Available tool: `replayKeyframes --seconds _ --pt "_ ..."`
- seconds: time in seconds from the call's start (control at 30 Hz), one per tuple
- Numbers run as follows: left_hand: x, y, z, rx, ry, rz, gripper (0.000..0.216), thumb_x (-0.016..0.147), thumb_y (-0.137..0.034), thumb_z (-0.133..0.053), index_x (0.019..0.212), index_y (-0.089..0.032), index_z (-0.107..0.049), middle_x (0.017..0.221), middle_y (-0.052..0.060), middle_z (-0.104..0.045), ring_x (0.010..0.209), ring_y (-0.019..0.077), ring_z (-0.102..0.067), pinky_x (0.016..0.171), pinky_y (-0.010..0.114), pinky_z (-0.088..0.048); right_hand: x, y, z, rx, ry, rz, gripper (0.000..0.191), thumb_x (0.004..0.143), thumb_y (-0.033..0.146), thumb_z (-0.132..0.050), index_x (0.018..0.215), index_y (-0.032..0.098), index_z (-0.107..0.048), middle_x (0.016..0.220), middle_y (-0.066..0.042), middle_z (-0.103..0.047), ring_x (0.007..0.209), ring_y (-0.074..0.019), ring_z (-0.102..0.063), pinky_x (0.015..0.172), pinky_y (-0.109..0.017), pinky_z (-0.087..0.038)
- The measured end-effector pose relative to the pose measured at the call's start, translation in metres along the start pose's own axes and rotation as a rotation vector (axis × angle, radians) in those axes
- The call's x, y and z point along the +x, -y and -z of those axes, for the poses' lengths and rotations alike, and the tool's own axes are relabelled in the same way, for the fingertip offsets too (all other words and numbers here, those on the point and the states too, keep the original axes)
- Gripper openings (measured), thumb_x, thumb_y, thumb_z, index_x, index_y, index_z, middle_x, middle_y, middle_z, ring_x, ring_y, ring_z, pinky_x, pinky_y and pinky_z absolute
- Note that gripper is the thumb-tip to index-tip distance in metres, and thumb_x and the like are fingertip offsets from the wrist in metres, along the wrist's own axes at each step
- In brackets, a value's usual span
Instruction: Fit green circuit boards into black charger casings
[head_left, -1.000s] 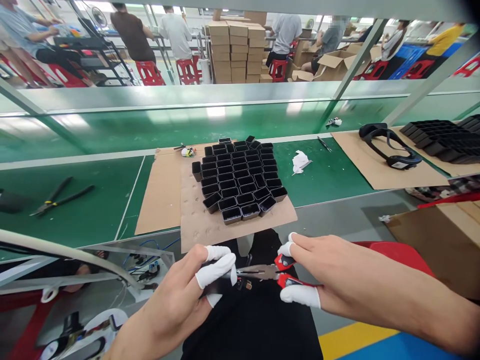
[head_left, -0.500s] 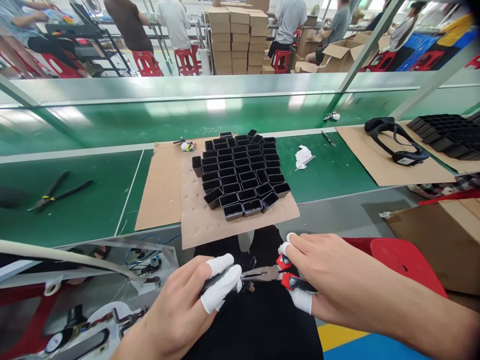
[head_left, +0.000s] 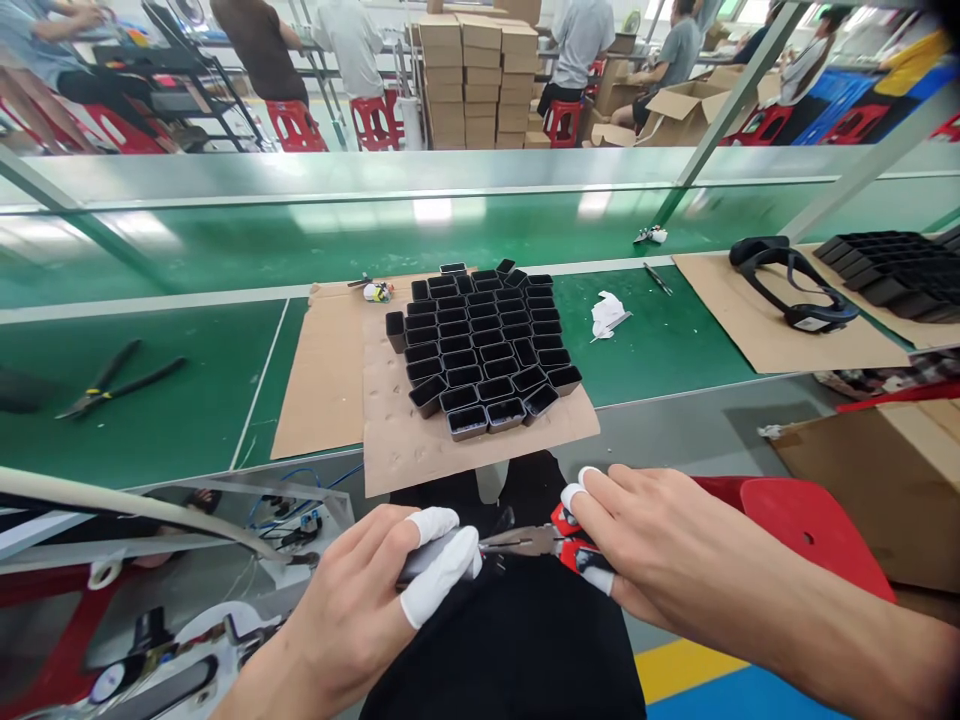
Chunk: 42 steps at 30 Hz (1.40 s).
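From my head camera, I see my left hand (head_left: 360,580) closed around a dark grey piece (head_left: 421,562), white-capped fingers (head_left: 441,580) pressed on it, above my lap. My right hand (head_left: 652,530) is curled around the red handles of the pliers (head_left: 529,541), whose nose reaches the piece's end; whether it bites there I cannot tell. Beyond, open black boxes (head_left: 466,358) stand packed together on cardboard (head_left: 405,470) on the green table (head_left: 187,435).

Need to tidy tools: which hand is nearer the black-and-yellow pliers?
Left: the left hand is right of those pliers, nearer the camera; the right hand, farther right.
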<state>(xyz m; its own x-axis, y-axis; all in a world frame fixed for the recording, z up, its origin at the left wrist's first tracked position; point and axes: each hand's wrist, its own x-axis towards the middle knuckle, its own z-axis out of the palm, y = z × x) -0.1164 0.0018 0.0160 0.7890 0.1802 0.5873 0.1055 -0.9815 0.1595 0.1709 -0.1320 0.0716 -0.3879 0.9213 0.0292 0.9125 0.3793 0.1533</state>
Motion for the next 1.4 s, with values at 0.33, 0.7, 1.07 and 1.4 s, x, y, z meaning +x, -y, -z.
replayKeyframes --seconds 0.33,0.7,1.07,1.4 --pt "0.001 0.003 -0.001 0.078 -0.044 0.001 0.033 0.103 0.005 -0.055 0.128 -0.013 -0.067 0.106 0.010 -0.067 0.088 0.0203 -0.066 0.078 0.032 -0.058 0.009 -0.007 -0.006 0.058 0.084 0.003 0.028 0.070 0.013 -0.069 0.092 0.024 -0.056 0.080 0.001 -0.062 0.061 -0.0214 -0.062 0.056 -0.036 -0.014" --pt "-0.044 0.099 0.015 0.329 -0.005 0.145 0.052 0.090 0.000 -0.059 0.138 -0.020 -0.061 0.110 0.011 -0.070 0.091 0.0276 -0.072 0.077 0.036 -0.063 0.143 -0.021 -0.023 0.103 0.244 0.045 0.023 0.085 0.012 -0.065 0.106 0.019 -0.064 0.100 -0.007 -0.076 0.077 -0.0249 -0.074 0.060 -0.039 -0.017" --pt "-0.091 0.142 -0.018 0.298 -0.204 0.369 0.073 0.077 0.006 -0.058 0.144 -0.022 -0.055 0.117 0.011 -0.069 0.093 0.0275 -0.073 0.080 0.036 -0.063 0.239 -0.022 -0.034 0.004 0.392 0.157 0.020 0.092 0.018 -0.068 0.111 0.018 -0.069 0.106 -0.008 -0.079 0.087 -0.0259 -0.077 0.063 -0.039 -0.025" --pt "-0.067 0.187 -0.050 0.345 -0.329 0.630 0.046 0.076 0.003 -0.067 0.116 -0.019 -0.063 0.113 0.016 -0.072 0.104 0.0379 -0.068 0.086 0.047 -0.057 0.292 0.002 -0.012 -0.212 0.377 0.072 0.023 0.098 0.022 -0.075 0.119 0.015 -0.068 0.107 -0.013 -0.075 0.086 -0.0329 -0.079 0.059 -0.040 -0.027"
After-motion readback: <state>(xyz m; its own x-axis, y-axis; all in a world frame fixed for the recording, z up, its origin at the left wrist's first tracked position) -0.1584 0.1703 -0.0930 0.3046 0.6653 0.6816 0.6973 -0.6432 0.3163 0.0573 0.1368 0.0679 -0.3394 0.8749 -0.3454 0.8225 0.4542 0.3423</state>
